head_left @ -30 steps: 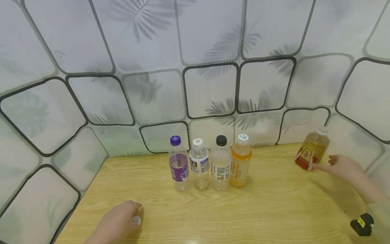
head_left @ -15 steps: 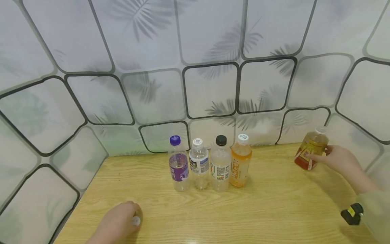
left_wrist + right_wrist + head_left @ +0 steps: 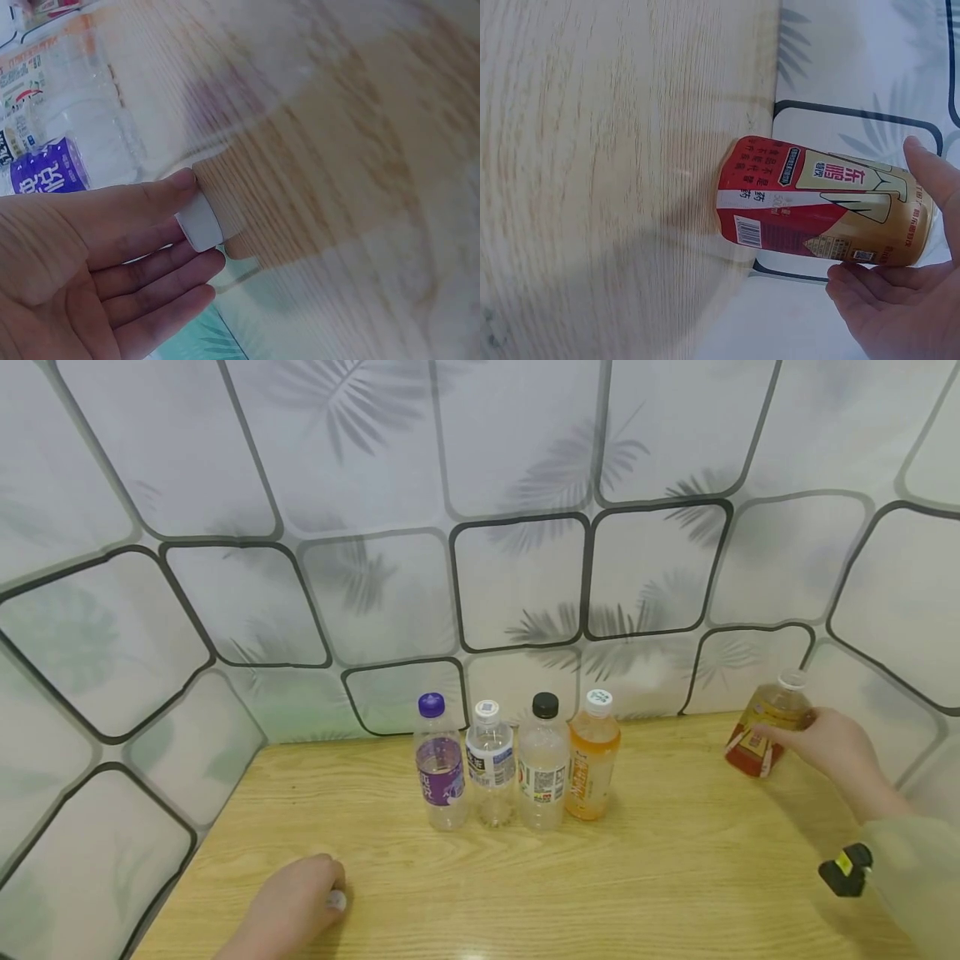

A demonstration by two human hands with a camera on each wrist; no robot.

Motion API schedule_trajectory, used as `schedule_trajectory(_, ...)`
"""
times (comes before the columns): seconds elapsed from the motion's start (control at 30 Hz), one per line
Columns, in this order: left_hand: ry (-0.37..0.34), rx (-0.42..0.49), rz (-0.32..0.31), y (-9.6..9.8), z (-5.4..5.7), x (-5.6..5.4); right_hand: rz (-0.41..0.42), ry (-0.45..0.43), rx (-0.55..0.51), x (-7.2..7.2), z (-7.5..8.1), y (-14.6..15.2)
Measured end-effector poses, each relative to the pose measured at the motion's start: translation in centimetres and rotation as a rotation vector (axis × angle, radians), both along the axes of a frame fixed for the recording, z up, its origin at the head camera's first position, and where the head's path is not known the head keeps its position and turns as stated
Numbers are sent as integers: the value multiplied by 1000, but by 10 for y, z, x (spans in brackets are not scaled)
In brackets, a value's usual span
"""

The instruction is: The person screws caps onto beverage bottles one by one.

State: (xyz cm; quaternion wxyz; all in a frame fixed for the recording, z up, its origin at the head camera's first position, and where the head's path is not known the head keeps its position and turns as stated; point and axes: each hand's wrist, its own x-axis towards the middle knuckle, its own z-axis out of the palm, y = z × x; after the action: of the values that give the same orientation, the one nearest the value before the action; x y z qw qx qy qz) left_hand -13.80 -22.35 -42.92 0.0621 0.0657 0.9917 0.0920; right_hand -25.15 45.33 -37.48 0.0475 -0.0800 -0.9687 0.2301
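At the front left, my left hand [image 3: 285, 906] pinches a small white rounded piece [image 3: 201, 223], like a bottle cap, between thumb and fingers close over the table. In the left wrist view the ring and little fingers extend past it. At the far right, my right hand [image 3: 836, 756] grips a red and gold drink bottle [image 3: 745, 752] with a pale cap. The right wrist view shows the thumb on one side of its label [image 3: 780, 199] and the fingers at the other. The bottle's base is at the table, near the back wall.
Several bottles stand in a row at the table's back middle: one with a purple cap [image 3: 441, 772], one with a white cap [image 3: 491, 768], one with a black cap [image 3: 543, 772] and an orange one [image 3: 592, 768]. Behind the wooden table [image 3: 480, 893] rises a patterned wall [image 3: 517, 585].
My right hand has moved from beside the red and gold bottle to a grip around it, its thumb rising onto the label. The left hand has stayed nearly still.
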Motion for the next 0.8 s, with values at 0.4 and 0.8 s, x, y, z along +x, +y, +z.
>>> schedule_trajectory(0.4,-14,29,9,0,1,-4,-72,58,-69,-5,-7,-3)
schedule_trajectory(0.8,11,27,12,0,0,-4,-106,104,-89,-7,-14,2)
